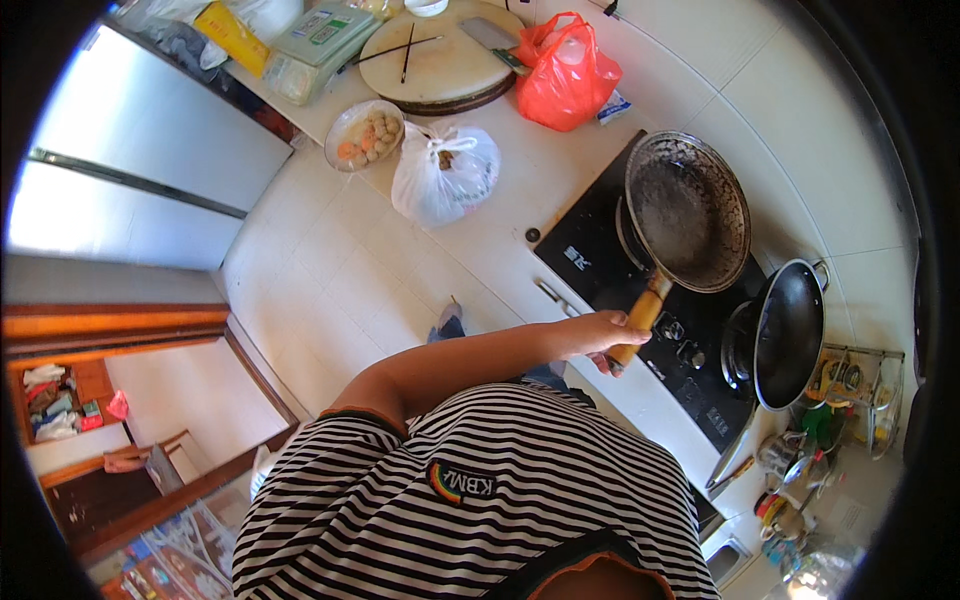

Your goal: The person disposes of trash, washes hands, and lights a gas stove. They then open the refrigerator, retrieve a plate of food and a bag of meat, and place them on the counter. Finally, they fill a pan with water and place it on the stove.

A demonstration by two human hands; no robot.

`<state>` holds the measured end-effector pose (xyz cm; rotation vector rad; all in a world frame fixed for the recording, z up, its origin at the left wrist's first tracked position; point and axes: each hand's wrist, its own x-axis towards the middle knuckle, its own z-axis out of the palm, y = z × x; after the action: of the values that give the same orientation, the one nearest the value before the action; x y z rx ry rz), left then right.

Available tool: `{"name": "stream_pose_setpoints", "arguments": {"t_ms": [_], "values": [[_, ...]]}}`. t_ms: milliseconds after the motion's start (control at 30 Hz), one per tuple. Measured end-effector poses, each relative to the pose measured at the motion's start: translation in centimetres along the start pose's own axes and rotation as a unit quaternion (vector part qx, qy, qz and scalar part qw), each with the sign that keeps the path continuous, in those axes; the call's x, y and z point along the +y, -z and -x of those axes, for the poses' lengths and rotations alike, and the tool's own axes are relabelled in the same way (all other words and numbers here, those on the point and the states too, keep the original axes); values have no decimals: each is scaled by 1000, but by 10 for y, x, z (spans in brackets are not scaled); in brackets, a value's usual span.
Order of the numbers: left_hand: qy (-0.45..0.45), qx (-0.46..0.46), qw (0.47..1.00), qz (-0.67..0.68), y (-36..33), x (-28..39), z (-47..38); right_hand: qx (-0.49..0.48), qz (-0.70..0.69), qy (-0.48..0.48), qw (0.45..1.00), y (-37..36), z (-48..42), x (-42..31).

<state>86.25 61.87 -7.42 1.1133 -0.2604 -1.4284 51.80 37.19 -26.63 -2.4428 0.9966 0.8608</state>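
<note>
My left hand (606, 337) is closed around the wooden handle of a worn metal pan (679, 214). The pan is over the left burner of a black gas hob (600, 251); whether it rests on the burner or is held just above it, I cannot tell. Its inside is dark and blotchy, with a hazy sheen at the bottom and no food that I can make out. On the right burner sits a black wok (791, 337), its inside bare. Two control knobs (679, 337) lie just beyond my fingers. My right hand is out of view.
Left of the hob are a knotted white plastic bag (446, 180), a bowl of balls (367, 135), and a red bag (566, 75). A round chopping board (431, 64) bears chopsticks and a cleaver (491, 39). A wire rack (862, 397) and jars crowd the right.
</note>
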Motion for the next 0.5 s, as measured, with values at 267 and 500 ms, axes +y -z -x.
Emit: {"name": "stream_pose_setpoints", "arguments": {"t_ms": [267,500], "values": [[-244,478,749,-387,221,43,115,-75,37,-50,995,-36,34,-141],[-222,573,564,-552,306,65,134,63,-43,265,961,115,74,-428]]}}
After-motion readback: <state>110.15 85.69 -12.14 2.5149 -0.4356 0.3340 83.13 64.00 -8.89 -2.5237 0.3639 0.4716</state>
